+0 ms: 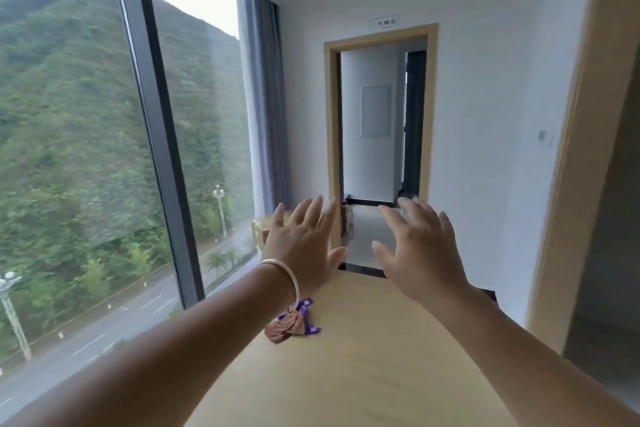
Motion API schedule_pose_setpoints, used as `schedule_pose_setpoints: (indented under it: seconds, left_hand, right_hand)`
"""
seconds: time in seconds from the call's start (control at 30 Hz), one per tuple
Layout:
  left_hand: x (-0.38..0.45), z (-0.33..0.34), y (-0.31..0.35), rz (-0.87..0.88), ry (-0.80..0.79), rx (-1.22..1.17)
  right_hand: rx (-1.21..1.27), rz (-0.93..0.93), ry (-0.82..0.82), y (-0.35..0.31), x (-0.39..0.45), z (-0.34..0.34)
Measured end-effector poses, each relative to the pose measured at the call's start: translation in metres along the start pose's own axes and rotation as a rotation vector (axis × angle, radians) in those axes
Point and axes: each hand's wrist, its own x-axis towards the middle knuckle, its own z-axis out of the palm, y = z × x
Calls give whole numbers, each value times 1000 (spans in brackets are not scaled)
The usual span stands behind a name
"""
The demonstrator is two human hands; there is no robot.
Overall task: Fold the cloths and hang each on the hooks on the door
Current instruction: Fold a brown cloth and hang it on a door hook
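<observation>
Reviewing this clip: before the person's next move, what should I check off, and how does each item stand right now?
1. Left hand free: ok, fingers spread, holding nothing.
2. Right hand free: ok, fingers spread, empty.
3. Cloth within reach: ok, one small crumpled brown and purple cloth lies on the light wooden table.
4. Cloth folded: not ok, bunched.
5. Hooks on a door located: cannot tell, none visible.
6. Other cloths present: cannot tell.

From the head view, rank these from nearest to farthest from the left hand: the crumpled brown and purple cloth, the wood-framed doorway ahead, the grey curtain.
Measured from the left hand:
1. Crumpled brown and purple cloth, on the table just under the wrist.
2. Grey curtain, beyond it, on the left beside the window.
3. Wood-framed doorway, straight ahead, about level with the curtain; too close to call.
</observation>
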Motion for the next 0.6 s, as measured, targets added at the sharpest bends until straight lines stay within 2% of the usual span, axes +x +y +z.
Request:
schedule_pose_setpoints:
  seconds: [0.3, 0.43, 0.6]
  left_hand:
    - [94, 64, 121, 184, 29, -132]
    - [126, 101, 140, 230, -11, -165]
    - [187, 159, 134, 250, -34, -157]
  right_hand:
    - [-150, 182, -78, 136, -14, 11]
    - [-187, 248, -120, 172, -2, 35]
    - [-239, 264, -195, 206, 35, 84]
